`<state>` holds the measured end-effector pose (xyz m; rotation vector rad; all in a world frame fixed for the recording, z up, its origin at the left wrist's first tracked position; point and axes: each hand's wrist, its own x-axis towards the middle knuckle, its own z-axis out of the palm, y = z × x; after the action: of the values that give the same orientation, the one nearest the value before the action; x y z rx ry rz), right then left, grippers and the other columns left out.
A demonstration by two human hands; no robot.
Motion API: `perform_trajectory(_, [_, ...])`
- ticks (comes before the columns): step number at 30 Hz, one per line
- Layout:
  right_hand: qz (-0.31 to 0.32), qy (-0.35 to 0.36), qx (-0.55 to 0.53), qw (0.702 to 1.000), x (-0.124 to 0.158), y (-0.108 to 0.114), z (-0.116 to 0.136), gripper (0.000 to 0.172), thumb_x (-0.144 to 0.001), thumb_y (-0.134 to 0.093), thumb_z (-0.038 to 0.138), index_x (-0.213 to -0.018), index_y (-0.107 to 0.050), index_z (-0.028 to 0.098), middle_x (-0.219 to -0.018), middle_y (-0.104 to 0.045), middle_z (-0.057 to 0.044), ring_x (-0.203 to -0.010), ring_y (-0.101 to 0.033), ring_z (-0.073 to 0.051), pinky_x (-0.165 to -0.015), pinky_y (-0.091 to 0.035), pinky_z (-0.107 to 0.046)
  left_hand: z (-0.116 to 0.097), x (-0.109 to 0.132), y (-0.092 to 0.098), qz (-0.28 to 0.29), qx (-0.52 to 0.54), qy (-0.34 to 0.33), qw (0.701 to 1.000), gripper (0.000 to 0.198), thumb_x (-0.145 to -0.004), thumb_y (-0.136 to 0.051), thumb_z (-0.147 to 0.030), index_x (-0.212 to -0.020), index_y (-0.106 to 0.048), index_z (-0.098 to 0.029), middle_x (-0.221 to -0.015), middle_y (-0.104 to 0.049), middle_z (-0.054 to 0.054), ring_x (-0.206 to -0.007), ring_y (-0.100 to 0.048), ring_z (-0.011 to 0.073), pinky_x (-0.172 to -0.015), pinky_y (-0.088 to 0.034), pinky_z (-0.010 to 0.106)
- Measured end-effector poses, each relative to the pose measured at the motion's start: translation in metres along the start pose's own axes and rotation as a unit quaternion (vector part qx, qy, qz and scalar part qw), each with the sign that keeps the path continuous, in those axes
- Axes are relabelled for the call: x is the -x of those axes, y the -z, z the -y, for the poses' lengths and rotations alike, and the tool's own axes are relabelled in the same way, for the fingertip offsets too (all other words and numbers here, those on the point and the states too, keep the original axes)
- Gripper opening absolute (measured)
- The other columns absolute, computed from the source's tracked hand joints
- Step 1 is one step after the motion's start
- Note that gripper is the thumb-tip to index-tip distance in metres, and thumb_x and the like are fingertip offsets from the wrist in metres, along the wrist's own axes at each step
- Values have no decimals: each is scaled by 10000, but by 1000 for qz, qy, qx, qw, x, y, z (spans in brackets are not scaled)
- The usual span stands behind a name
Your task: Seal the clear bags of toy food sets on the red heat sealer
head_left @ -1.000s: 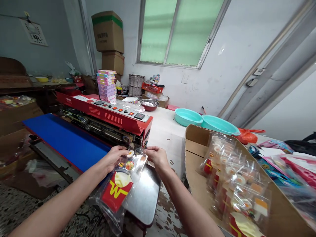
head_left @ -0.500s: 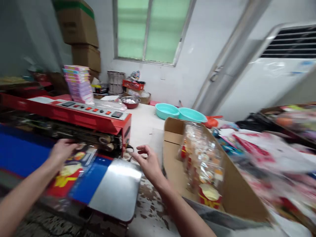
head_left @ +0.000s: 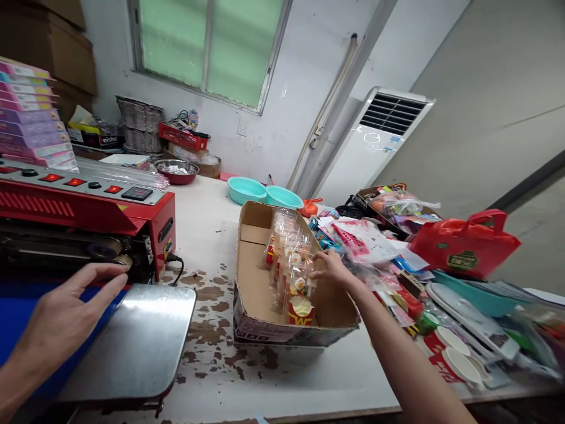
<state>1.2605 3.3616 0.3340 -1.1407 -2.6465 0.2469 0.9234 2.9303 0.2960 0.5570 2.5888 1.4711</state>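
My left hand (head_left: 66,312) hovers over the blue conveyor belt (head_left: 15,318) and the edge of the metal plate (head_left: 136,341), thumb and forefinger apart with nothing between them. Beside it is the red sealing machine (head_left: 161,235). My right hand (head_left: 332,268) reaches into an open cardboard box (head_left: 253,288), its fingers apart and against the right side of a row of clear packets (head_left: 296,259). The packets stand upright, one behind another. The front packet shows a red and yellow fries carton (head_left: 301,311).
Turquoise basins (head_left: 247,189) stand behind the box. To its right lie heaped plastic bags (head_left: 362,238), a red carrier bag (head_left: 468,244) and paper cups (head_left: 459,365). A black cable (head_left: 179,268) leaves the machine. Stacked boxes (head_left: 33,118) stand at the back left.
My view has swung to the right. My left hand has come away from the fries packet on the belt. My right hand has moved from beside the machine to the packets in the box.
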Motion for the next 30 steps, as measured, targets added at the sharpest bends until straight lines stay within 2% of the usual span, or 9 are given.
perform_trajectory(4, [21,40,-41,998,5,2,3,421,-591,-724,597,-596,-650,182,-966,-571,-128,-999,-517,-300,-898,-406,-426,-4,10,-8,73,-27,0,997,193,-747,-589,-453,-903,-624,-344,-971,-672,-132,-946,-583,171,-766,-366,201])
perform_trajectory(8, [-8,53,-218,975,24,29,38,407,-642,-709,571,-599,-616,177,-1067,-642,-140,-1077,-559,-289,-875,-446,-411,-1,15,-13,85,-24,-29,996,200,-769,-581,-454,-895,-624,-305,-916,-677,-105,-913,-586,166,-739,-365,192])
perform_trajectory(10, [-60,55,-302,950,34,54,66,353,-626,-756,502,-605,-629,174,-934,-698,-115,-978,-619,-273,-844,-472,-414,-6,17,-18,97,-6,-46,994,225,-774,-581,-474,-905,-625,-296,-923,-674,-89,-913,-585,162,-748,-371,196])
perform_trajectory(14, [-273,67,-328,902,48,100,128,260,-618,-800,405,-679,-698,173,-808,-711,-86,-787,-654,-219,-762,-515,-380,-28,25,-33,123,114,-96,981,326,-757,-620,-507,-983,-606,-272,-1046,-662,-21,-1000,-582,177,-851,-408,220])
perform_trajectory(17, [-332,48,-401,852,51,97,168,250,-619,-814,370,-711,-687,175,-758,-697,-55,-682,-639,-175,-653,-520,-327,-48,37,-44,202,260,-74,941,544,-695,-721,-451,-1165,-525,-260,-1228,-593,56,-1091,-567,210,-885,-462,264])
perform_trajectory(20, [-266,11,-527,807,52,53,202,272,-606,-824,372,-662,-651,170,-724,-682,-35,-667,-633,-163,-597,-513,-283,-55,51,-47,310,389,44,866,731,-642,-785,-377,-1275,-434,-272,-1293,-553,99,-1070,-599,242,-793,-531,296])
perform_trajectory(23, [-149,-33,-631,761,57,-6,228,282,-602,-827,385,-643,-651,169,-871,-696,-52,-752,-643,-157,-639,-536,-247,-41,58,-39,293,481,149,813,621,-658,-781,-321,-1191,-476,-231,-1207,-612,119,-973,-650,254,-766,-555,336])
perform_trajectory(27, [93,-113,-713,686,63,-57,248,420,-618,-771,544,-805,-707,173,-970,-684,-83,-704,-642,-152,-624,-575,-264,-3,56,-6,140,481,207,841,636,-594,-824,-262,-1126,-479,-223,-1105,-661,108,-849,-677,241,-708,-571,345])
perform_trajectory(30, [260,-132,-670,683,64,-73,260,447,-630,-790,477,-942,-702,168,-901,-679,-79,-713,-643,-154,-604,-567,-243,24,56,22,93,455,217,858,668,-580,-832,-269,-1141,-472,-235,-1075,-667,93,-805,-681,236,-667,-579,343])
